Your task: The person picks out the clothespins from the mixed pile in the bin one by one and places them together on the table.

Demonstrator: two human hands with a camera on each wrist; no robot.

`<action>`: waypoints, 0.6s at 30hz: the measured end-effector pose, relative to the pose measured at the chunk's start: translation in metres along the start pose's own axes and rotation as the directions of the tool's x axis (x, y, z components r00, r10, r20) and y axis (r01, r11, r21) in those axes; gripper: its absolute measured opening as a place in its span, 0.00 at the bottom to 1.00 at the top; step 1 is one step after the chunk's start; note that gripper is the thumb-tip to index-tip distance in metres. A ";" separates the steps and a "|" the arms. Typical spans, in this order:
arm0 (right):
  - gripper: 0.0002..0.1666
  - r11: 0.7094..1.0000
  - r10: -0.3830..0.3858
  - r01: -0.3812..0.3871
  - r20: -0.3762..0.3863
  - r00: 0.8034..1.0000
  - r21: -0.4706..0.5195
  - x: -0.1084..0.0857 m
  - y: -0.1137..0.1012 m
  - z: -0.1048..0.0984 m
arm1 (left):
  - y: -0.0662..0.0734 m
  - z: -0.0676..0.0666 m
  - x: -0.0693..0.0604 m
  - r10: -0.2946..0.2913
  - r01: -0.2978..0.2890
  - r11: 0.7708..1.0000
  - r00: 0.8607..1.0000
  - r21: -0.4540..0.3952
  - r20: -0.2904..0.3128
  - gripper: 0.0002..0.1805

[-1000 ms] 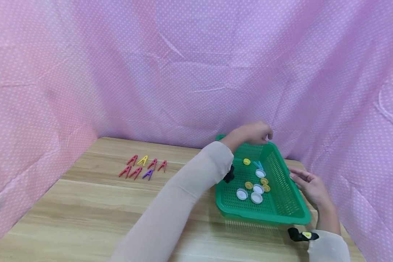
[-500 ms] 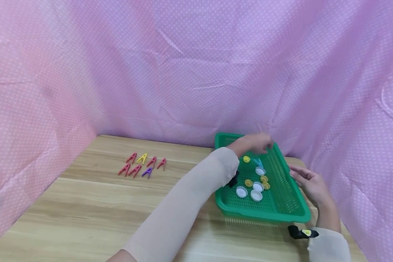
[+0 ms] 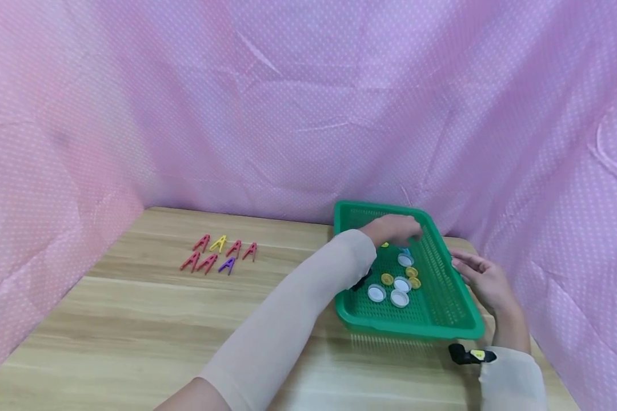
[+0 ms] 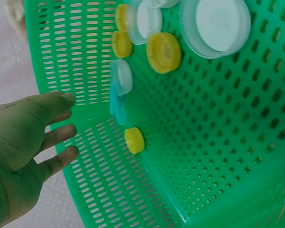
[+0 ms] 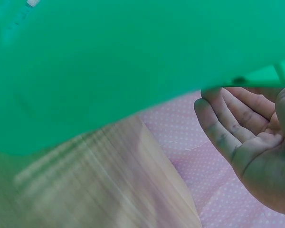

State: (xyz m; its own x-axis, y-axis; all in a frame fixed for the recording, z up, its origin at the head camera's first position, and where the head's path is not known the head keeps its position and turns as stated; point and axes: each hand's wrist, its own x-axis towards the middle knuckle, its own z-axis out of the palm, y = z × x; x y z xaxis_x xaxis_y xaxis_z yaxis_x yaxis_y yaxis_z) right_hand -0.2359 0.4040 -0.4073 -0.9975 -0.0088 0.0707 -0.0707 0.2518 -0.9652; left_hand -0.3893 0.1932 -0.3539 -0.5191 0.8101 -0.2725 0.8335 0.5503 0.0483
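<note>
My left hand (image 3: pixel 396 228) reaches inside the far end of a green slotted basket (image 3: pixel 416 330), low over its far right corner. In the left wrist view its fingers are spread with nothing between them. A light blue clothespin (image 4: pixel 118 107) lies near those fingers, apart from them; in the head view the hand covers most of it. A yellow bottle cap (image 4: pixel 134 140) sits close by on the basket floor. At the basket's right rim, my right hand (image 3: pixel 485 279) touches the edge with fingers extended; the rim hides its index fingertip and thumb tip in the right wrist view.
Further caps, including a white cap (image 3: pixel 376 293) and a yellow cap (image 3: pixel 387 279), lie in the basket. To the left, several clothespins stand in two rows on the wooden table (image 3: pixel 149 319), among them a purple clothespin (image 3: pixel 227 265). Pink dotted cloth (image 3: pixel 288 114) hangs around the table.
My left hand has come down from above the far rim into the basket, now covering most of the blue clothespin. My right hand stays at the rim. The head view has shifted slightly.
</note>
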 end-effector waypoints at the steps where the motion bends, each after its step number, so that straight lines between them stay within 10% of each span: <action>1: 0.29 1.000 0.000 0.000 -0.001 1.000 0.008 0.000 0.000 0.001 | 0.000 0.002 -0.001 -0.012 0.012 1.000 1.000 -0.015 0.011 0.23; 18: 0.28 0.999 0.014 -0.014 -0.003 1.000 0.034 0.001 0.000 0.002 | -0.022 0.023 0.002 -0.033 0.052 0.993 0.984 -0.103 0.177 0.34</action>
State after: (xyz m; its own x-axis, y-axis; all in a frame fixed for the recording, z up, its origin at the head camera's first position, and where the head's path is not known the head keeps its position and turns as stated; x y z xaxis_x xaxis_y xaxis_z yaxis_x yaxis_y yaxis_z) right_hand -0.2374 0.4015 -0.4077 -0.9983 -0.0023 0.0583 -0.0574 0.2190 -0.9740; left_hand -0.4039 0.1780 -0.3770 -0.5047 0.7427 -0.4401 0.7814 0.6097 0.1328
